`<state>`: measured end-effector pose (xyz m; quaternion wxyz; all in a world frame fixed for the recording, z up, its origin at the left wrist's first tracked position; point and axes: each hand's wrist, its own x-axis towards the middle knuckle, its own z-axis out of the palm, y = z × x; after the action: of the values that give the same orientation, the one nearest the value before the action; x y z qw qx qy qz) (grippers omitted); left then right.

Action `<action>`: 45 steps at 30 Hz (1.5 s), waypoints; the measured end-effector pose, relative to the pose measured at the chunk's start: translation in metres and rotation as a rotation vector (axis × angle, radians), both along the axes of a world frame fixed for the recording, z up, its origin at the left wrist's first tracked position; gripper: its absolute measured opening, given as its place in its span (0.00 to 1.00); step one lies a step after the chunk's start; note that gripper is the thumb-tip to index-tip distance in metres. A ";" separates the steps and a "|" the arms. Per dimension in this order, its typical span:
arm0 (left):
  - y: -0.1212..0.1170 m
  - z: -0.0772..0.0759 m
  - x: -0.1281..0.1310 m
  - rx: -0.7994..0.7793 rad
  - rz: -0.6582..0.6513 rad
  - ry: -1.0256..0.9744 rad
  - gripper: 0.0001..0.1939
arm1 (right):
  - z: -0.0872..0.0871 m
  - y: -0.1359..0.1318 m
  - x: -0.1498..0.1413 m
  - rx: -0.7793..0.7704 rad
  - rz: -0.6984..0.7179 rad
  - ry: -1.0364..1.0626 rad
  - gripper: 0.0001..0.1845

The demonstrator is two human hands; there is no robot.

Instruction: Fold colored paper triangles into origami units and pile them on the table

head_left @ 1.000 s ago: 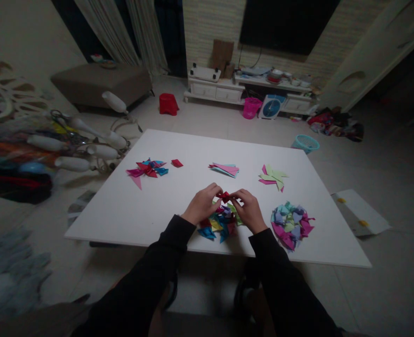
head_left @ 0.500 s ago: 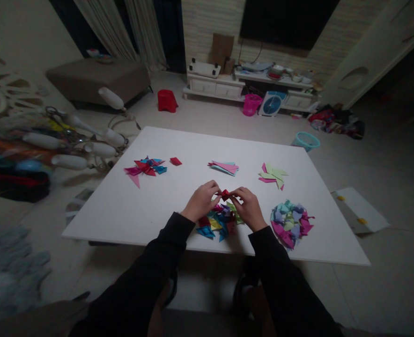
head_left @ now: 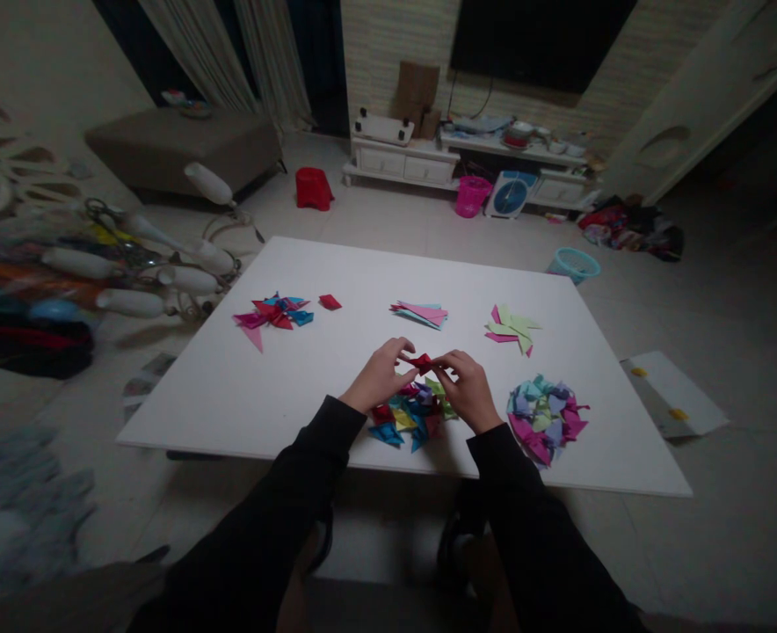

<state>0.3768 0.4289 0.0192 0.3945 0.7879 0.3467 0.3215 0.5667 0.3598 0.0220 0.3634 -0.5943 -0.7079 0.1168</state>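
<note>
A small folded red paper piece (head_left: 423,362), like an origami crane, is held up above a pile of origami pieces (head_left: 407,413) at the table's near edge. My right hand (head_left: 462,385) pinches its right end between thumb and fingertips. On the other side, my left hand (head_left: 383,374) has its thumb and index finger apart around the paper's left tip; whether they touch it is hard to see. The pile beneath is blue, yellow, red, green and purple, partly hidden by both hands.
On the white table (head_left: 336,264) lie a red folded piece (head_left: 330,302), colourful folded papers (head_left: 273,314) at left, a pink and blue stack (head_left: 420,314), green and pink strips (head_left: 512,329), and a round origami cluster (head_left: 548,419) at right. A lamp fixture (head_left: 191,280) stands beyond the left edge.
My left thumb and index finger have parted around the red paper's left tip. The red paper has turned slightly, while my right hand keeps its pinch.
</note>
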 end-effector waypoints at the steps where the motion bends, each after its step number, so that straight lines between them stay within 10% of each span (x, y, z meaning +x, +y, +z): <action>1: 0.000 0.000 0.001 -0.090 -0.012 -0.038 0.13 | 0.000 0.000 0.000 0.003 -0.003 0.003 0.06; 6: 0.001 -0.001 0.001 -0.338 -0.053 -0.124 0.10 | 0.000 0.000 -0.001 0.015 -0.010 0.012 0.06; 45: 0.000 -0.002 0.004 -0.090 -0.023 -0.020 0.04 | 0.002 -0.001 -0.004 -0.004 0.044 -0.027 0.03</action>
<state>0.3811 0.4288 0.0171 0.4369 0.7701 0.3477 0.3086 0.5623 0.3586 0.0237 0.3500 -0.5809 -0.7254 0.1180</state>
